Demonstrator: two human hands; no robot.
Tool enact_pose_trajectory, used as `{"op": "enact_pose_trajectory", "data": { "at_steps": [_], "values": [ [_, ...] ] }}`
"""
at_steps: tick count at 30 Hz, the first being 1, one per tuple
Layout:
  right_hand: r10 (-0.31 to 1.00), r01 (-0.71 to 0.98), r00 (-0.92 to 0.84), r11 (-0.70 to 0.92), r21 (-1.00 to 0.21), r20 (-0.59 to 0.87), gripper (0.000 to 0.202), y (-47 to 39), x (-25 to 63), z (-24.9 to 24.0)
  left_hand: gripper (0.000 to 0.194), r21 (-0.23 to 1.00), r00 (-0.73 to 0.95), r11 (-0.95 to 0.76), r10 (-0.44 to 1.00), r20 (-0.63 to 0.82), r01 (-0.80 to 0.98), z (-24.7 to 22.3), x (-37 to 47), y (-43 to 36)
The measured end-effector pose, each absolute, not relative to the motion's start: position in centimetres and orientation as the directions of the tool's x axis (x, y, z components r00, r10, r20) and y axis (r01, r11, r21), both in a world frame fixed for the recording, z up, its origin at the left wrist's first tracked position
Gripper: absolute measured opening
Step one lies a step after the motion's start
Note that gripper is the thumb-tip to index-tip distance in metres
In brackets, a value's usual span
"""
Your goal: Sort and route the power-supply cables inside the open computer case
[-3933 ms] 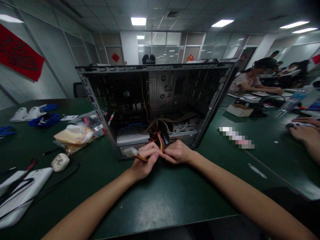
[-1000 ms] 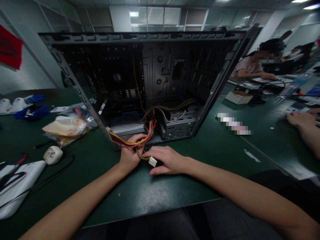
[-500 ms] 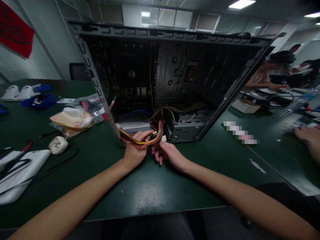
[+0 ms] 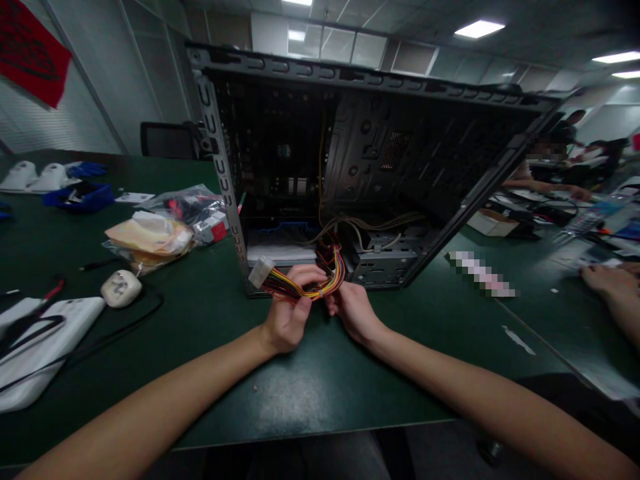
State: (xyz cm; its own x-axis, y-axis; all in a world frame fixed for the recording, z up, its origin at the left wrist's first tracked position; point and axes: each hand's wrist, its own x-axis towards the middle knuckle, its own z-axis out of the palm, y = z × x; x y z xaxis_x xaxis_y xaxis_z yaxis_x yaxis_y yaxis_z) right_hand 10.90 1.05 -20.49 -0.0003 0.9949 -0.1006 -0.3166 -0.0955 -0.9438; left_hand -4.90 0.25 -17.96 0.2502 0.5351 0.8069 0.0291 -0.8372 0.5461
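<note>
An open black computer case (image 4: 370,167) stands on the green table, its inside facing me. A bundle of yellow, red and black power cables (image 4: 327,288) comes out of its lower part and bends toward me. My left hand (image 4: 293,313) is closed around this bundle, thumb in front. A white multi-pin connector (image 4: 261,272) sticks out at the bundle's left end. My right hand (image 4: 354,308) is at the right side of the loop, its fingers curled together against the cables. What lies between those fingertips is hidden.
Left of the case lie plastic bags (image 4: 150,237), a cream-coloured rounded object (image 4: 121,288), a white device (image 4: 55,347) with black cables and a blue tray (image 4: 80,197). On the right are a pixelated strip (image 4: 483,273), a small box (image 4: 493,222) and another person's hand (image 4: 613,280).
My left hand has turned, bringing its thumb over the cables, and the white connector has come into clearer view. My right fingers have curled in closer. The camera view has shifted slightly.
</note>
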Motion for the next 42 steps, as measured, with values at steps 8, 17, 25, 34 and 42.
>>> {"op": "enact_pose_trajectory", "data": {
  "at_steps": [8, 17, 25, 34, 42],
  "values": [
    [0.991, -0.316, 0.082, -0.072, -0.946, -0.102, 0.038, 1.7, 10.7, -20.8, 0.028, 0.734, 0.013, -0.679, 0.734, 0.679, 0.013, -17.6, -4.7, 0.2],
    [0.954, 0.235, -0.300, 0.086, -0.968, 0.012, 0.051, 0.3, 11.2, -20.0, 0.015, 0.829, -0.007, -0.518, 0.849, 0.528, -0.210, -16.2, -4.6, 0.8],
    [0.791, 0.497, -0.506, 0.593, -0.633, 0.344, 0.054, -1.3, 12.8, -18.8, 0.021, 0.629, 0.187, -0.748, 0.663, 0.725, 0.212, -16.8, -6.3, 1.3],
    [0.104, 0.169, -0.518, 0.985, -0.017, 0.849, 0.026, -2.6, 13.3, -18.1, 0.022, 0.241, 0.419, -0.946, 0.313, 0.852, 0.217, -16.1, -6.4, 1.4],
    [0.238, 0.272, -0.353, 0.951, -0.144, 0.905, 0.023, -2.1, 13.5, -16.8, 0.031, 0.301, 0.468, -0.939, 0.344, 0.814, 0.166, -16.8, -6.0, 0.3]
  ]
}}
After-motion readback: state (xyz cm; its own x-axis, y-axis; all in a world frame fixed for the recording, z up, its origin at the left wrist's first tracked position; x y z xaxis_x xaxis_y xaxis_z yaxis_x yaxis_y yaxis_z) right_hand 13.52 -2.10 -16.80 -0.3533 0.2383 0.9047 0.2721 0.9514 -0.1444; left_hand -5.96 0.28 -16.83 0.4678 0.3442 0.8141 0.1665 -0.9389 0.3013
